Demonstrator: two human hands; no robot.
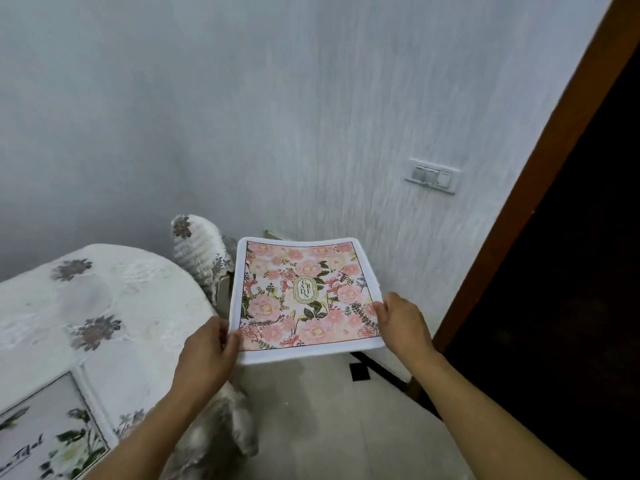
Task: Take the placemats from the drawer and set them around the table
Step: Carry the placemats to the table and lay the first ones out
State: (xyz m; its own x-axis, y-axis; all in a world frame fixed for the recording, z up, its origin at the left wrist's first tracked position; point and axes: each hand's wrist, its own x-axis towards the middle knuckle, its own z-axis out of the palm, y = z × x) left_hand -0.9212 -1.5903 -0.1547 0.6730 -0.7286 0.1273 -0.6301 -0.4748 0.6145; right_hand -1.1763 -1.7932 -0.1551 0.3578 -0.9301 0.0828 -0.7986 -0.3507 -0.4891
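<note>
Placemat [304, 296] up in the air now, pink floral print with a white border and a "GARDEN" oval in the middle, held out flat over the floor to the right of the table [114, 306]. Left hand [207, 351] pinches the near left corner, thumb on top; right hand [403, 322] clamps the near right edge the same way. Both closed on the mat, nothing else in either.

Over on the table's near left, one green-leaf placemat [52, 434] is already lying on the white flowered tablecloth [145, 292], touching the near edge. So at least one is down and this one still needs a spot.

Trouble spots? The mat is gripped only along its near side, and the far edge already bows, so a quick swing could fold it or let it slip from the thumbs. A covered chair [199, 247] stands just beside the table's far curve, right between mat and tabletop; the trailing edge could snag on its back. The cloth looks loose and embossed, so sliding the mat rather than lowering it may ruck it up. And the round edge invites an overhang if it lands too near the rim.
</note>
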